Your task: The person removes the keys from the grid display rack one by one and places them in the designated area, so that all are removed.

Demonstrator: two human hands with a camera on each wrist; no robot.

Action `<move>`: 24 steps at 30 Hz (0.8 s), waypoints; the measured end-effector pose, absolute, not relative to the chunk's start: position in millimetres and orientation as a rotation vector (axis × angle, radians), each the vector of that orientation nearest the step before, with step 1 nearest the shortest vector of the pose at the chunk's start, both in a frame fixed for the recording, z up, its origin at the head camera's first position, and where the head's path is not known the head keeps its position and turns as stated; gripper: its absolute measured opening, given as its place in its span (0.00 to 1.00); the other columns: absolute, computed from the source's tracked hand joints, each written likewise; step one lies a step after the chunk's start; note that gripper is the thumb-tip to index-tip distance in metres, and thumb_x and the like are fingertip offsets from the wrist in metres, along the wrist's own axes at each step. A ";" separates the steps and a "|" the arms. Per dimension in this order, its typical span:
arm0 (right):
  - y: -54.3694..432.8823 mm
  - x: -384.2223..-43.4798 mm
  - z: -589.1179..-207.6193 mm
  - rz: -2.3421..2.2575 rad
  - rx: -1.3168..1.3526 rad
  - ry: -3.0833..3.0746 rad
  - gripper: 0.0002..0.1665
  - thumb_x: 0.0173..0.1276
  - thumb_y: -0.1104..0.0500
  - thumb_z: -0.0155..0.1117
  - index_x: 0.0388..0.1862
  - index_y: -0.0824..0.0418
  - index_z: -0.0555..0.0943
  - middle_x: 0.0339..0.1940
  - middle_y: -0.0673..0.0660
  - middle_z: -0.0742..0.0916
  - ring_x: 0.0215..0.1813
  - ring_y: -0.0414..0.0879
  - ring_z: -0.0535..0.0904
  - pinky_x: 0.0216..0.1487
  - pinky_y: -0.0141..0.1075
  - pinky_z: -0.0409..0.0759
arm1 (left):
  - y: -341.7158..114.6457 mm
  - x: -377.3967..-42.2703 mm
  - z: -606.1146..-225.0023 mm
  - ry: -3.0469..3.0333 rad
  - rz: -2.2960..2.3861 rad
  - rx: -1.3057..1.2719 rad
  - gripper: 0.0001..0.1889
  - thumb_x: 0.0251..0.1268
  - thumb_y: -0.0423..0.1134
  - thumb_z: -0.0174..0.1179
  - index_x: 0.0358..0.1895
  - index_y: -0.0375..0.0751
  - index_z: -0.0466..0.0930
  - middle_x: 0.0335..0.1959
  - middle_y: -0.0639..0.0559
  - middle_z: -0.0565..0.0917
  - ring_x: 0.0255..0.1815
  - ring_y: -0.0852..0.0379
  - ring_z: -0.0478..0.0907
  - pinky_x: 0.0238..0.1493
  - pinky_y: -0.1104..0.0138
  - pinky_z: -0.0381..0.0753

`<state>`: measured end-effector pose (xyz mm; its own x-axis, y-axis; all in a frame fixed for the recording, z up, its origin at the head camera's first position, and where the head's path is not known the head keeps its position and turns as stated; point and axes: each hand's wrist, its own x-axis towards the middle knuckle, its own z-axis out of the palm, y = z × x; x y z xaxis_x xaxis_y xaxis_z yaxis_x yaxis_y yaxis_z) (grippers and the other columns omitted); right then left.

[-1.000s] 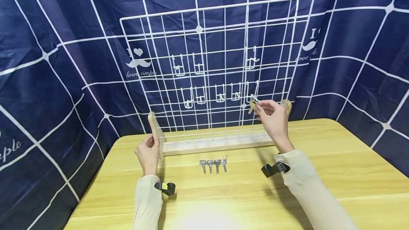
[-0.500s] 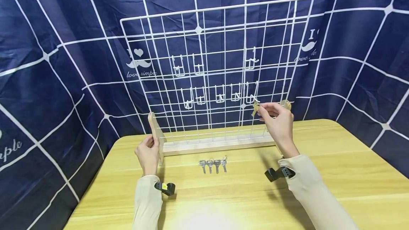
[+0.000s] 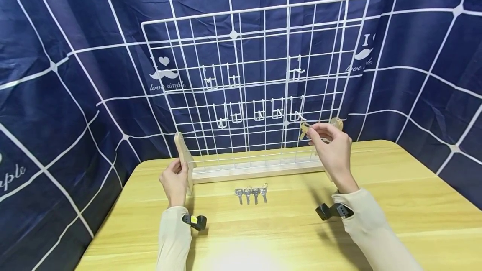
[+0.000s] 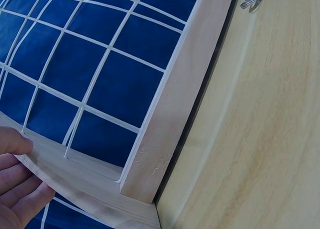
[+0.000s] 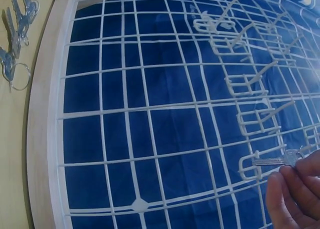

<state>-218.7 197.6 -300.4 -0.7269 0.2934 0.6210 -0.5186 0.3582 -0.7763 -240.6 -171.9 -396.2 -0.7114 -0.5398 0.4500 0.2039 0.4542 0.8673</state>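
Note:
My right hand [image 3: 333, 147] pinches a key [image 3: 303, 131] between thumb and fingers, at the tip of the rightmost lower hook [image 3: 295, 116] on a white wire grid rack [image 3: 260, 10]. The key looks brassy in the head view; in the right wrist view the key [image 5: 287, 159] looks silvery and points toward the rack. Whether its ring is around the hook, I cannot tell. At the rack's left end, my left hand [image 3: 175, 181] grips the wooden side support [image 3: 183, 149]; the left wrist view shows thumb and fingers on either side of this wood [image 4: 95, 186].
Several silvery keys [image 3: 247, 192] lie in a row on the wooden table [image 3: 241, 221], in front of the rack's wooden base bar [image 3: 241, 174]. More white hooks [image 3: 260, 115] hang in two rows on the grid. A dark blue curtain [image 3: 113, 62] stands behind and at both sides.
My right hand has drawn a little right and down with the key, from the hook's body toward its tip. The left hand stays in place.

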 end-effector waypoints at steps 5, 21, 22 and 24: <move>197.5 -213.4 -298.3 1.442 0.214 -1.897 0.08 0.65 0.65 0.66 0.39 0.71 0.83 0.28 0.49 0.87 0.26 0.32 0.82 0.30 0.24 0.81 | -171.1 -239.8 -395.2 -1.984 -1.319 0.286 0.11 0.60 0.29 0.62 0.44 0.27 0.84 0.41 0.35 0.86 0.42 0.41 0.85 0.45 0.52 0.82; 200.0 -201.9 -297.4 1.444 0.225 -1.910 0.07 0.64 0.67 0.66 0.39 0.71 0.83 0.27 0.44 0.86 0.26 0.33 0.82 0.31 0.25 0.82 | -170.0 -239.6 -394.0 -1.975 -1.284 0.286 0.10 0.58 0.28 0.61 0.42 0.27 0.84 0.39 0.34 0.86 0.40 0.41 0.85 0.43 0.54 0.84; 200.2 -201.7 -298.4 1.446 0.224 -1.915 0.08 0.64 0.67 0.66 0.39 0.71 0.83 0.27 0.43 0.86 0.26 0.32 0.82 0.31 0.26 0.82 | -170.1 -239.6 -394.1 -1.970 -1.287 0.285 0.10 0.58 0.28 0.61 0.42 0.27 0.84 0.39 0.34 0.86 0.39 0.41 0.85 0.43 0.54 0.84; 201.1 -202.2 -300.2 1.446 0.224 -1.925 0.08 0.64 0.66 0.66 0.39 0.71 0.83 0.27 0.43 0.86 0.27 0.32 0.83 0.32 0.26 0.83 | -169.7 -239.6 -394.0 -1.967 -1.288 0.286 0.10 0.58 0.28 0.61 0.42 0.27 0.84 0.39 0.34 0.86 0.40 0.41 0.85 0.43 0.55 0.84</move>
<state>-202.2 201.1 -300.2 -0.7342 0.2669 0.6243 -0.5254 0.3591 -0.7714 -239.6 -169.7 -394.0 -0.6907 -0.5517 0.4676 0.2081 0.4677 0.8591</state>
